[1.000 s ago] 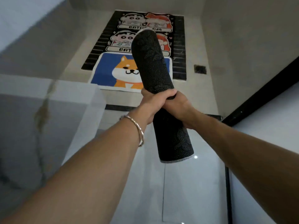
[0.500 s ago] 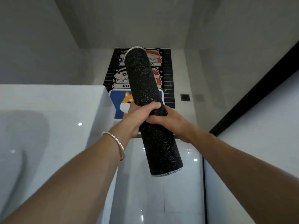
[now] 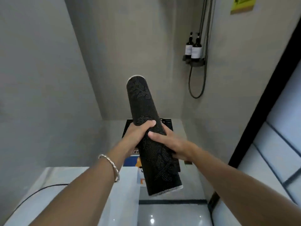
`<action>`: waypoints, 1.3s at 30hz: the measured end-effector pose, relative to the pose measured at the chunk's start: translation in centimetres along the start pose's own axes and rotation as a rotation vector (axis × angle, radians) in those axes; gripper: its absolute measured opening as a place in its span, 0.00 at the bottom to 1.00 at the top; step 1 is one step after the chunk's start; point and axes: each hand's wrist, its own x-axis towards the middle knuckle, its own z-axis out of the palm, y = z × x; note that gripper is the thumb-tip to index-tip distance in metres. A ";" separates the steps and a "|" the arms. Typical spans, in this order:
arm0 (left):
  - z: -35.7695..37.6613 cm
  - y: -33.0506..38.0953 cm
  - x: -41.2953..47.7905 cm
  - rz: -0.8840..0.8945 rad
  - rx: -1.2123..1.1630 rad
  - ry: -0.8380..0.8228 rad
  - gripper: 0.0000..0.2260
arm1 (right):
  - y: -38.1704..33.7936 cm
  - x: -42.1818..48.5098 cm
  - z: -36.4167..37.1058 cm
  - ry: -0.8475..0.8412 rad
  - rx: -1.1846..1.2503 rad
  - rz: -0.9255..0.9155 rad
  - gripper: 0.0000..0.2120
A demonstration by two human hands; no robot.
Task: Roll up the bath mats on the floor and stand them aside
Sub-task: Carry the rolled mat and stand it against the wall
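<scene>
A rolled black bath mat (image 3: 143, 108) with a dotted leaf pattern and a pale hem is held in the air at the middle of the view, tilted with its far end up. My left hand (image 3: 138, 132) wraps it from the left at mid-length. My right hand (image 3: 164, 142) grips it from the right, just below. On the shower floor behind the roll lie flat mats: a black striped one (image 3: 167, 123) and a blue one with an orange dog (image 3: 132, 161), both mostly hidden by the roll and my hands.
A white counter (image 3: 123, 193) with a dark cable stands low on the left. Grey walls enclose the shower stall. Two dark bottles (image 3: 194, 47) sit on a wall shelf beside a looped hose (image 3: 195, 85). A black-framed glass partition (image 3: 260, 111) runs along the right.
The view has tilted upward, showing more wall and the bottle shelf. The roll has risen with both hands still on it, and it covers more of the floor mats.
</scene>
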 end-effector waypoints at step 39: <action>-12.3 10.0 27.6 0.219 -0.187 0.477 0.44 | -9.7 32.6 -6.7 -0.201 -0.474 -0.097 0.32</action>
